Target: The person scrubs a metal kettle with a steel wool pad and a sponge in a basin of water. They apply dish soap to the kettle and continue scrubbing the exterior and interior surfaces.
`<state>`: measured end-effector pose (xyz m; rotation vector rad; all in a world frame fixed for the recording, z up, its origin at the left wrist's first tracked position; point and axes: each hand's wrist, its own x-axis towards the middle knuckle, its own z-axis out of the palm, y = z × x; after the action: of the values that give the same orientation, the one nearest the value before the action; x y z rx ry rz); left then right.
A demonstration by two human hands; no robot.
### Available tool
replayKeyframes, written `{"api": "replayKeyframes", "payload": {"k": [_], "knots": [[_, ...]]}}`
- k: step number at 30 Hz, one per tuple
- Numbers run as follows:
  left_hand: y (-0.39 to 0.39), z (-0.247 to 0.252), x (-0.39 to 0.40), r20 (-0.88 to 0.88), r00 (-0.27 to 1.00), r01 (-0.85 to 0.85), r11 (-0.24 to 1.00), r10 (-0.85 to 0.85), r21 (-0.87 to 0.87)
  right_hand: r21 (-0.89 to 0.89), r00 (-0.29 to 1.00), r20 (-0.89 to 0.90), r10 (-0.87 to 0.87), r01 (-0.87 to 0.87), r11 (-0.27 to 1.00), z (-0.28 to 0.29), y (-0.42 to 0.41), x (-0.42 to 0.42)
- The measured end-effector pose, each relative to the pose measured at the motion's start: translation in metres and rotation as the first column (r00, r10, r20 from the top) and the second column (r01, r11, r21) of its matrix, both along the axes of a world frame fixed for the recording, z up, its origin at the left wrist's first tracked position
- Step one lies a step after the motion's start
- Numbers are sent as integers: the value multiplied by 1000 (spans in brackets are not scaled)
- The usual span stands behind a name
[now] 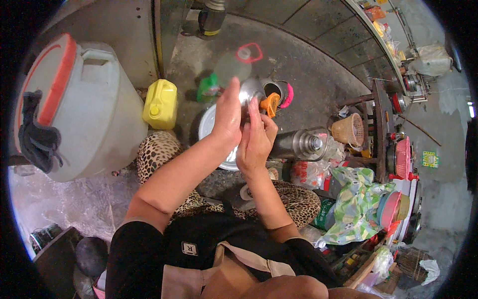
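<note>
My left hand [228, 114] is held up edge-on, its fingers straight and its palm hidden. My right hand [258, 144] is close against it, the index finger extended and the other fingers bent. No held thing shows, but the space between the palms is mostly hidden. Behind and partly below the hands is a white basin [206, 121] on the floor. A shiny rounded metal vessel [251, 89] appears just beyond the fingertips, partly covered by them. An orange plastic handle-like piece [272, 104] sits beside it, near my right fingers.
A metal vessel with a pink-wrapped handle [288, 95] and a steel thermos flask [298, 144] are to the right. A yellow jerrycan [160, 104], a large white plastic drum [108, 112] and a green container [207, 88] stand left. Farther right are a wicker basket [347, 129] and a wooden stand [379, 130].
</note>
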<state>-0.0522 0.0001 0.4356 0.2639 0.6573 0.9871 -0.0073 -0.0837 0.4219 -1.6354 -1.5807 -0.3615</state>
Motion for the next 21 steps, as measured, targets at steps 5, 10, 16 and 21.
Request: {"api": "replayKeyframes", "payload": {"k": [5, 10, 16, 21], "knots": [[-6, 4, -3, -43, 999, 3, 994, 2, 106, -13, 989, 140, -40, 43, 999, 5, 6, 2], [-5, -6, 0, 44, 999, 17, 1000, -16, -22, -4, 982, 184, -45, 47, 999, -9, -12, 4], [3, -22, 9, 122, 992, 31, 986, -11, -162, 64, 990, 140, 2, -11, 998, -24, -20, 16], [11, -31, 13, 126, 992, 18, 977, 9, -213, 151, 999, 1, -32, 31, 988, -29, -20, 28]]}}
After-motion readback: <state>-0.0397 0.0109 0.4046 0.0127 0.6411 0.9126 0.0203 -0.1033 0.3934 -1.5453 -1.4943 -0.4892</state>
